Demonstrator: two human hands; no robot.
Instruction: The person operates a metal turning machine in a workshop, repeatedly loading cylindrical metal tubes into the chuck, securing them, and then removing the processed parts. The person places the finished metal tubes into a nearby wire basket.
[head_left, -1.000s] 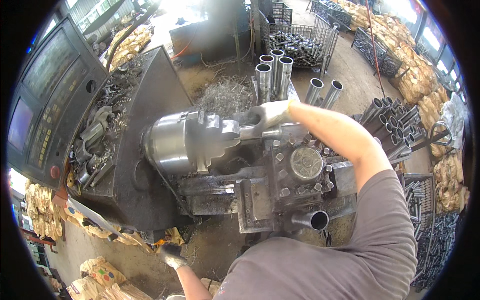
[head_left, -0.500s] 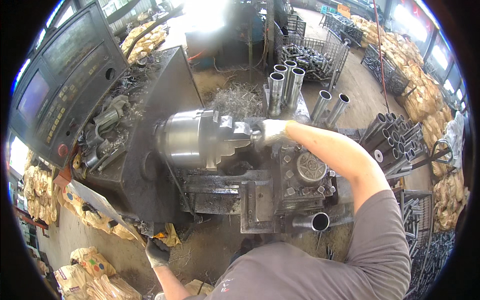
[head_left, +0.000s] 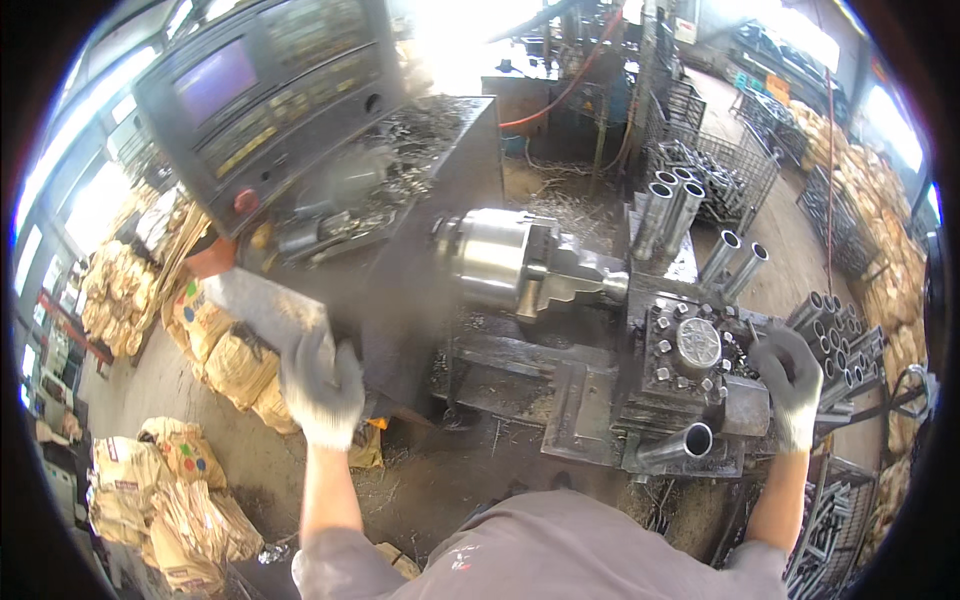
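My left hand (head_left: 325,390), in a white and grey glove, is raised beside the end of a flat metal panel (head_left: 262,308). Its fingers point up with the thumb apart; whether they touch the panel is unclear. My right hand (head_left: 792,385), gloved alike, curls at the right side of the lathe's tool post (head_left: 697,343), near a thin rod. What lies in its fingers is hidden. Left of the post is the shiny lathe chuck (head_left: 492,258), its stepped jaws around a short metal piece (head_left: 614,286). A metal tube (head_left: 677,448) lies at the post's near side.
A control panel (head_left: 270,90) with a screen and red button stands at the upper left, above scattered metal chips. Upright tubes (head_left: 655,220) stand behind the tool post; more tubes (head_left: 840,345) are stacked at the right. Paper sacks (head_left: 185,500) lie on the floor at left.
My right hand has left the chuck jaws and moved right, to the tool post's right side. My left hand has risen beside the panel. The view has turned left, and the chuck looks sharper.
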